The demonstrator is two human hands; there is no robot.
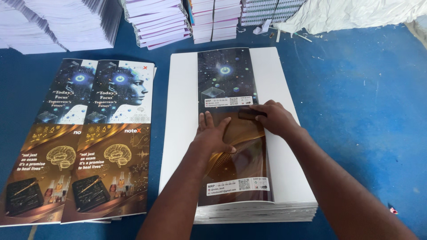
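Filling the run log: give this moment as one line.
left hand: flat on cover strip | right hand: presses dark tool on strip | strip: on white stack

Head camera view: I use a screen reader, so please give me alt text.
Two hands press a dark printed cover strip onto a stack of white sheets: the left hand lies flat, the right hand holds a small dark block. A pile of printed covers lies left on the blue floor.

Probably a print bindery: bound notebook stacks and printed cover sheets crowd a blue table.
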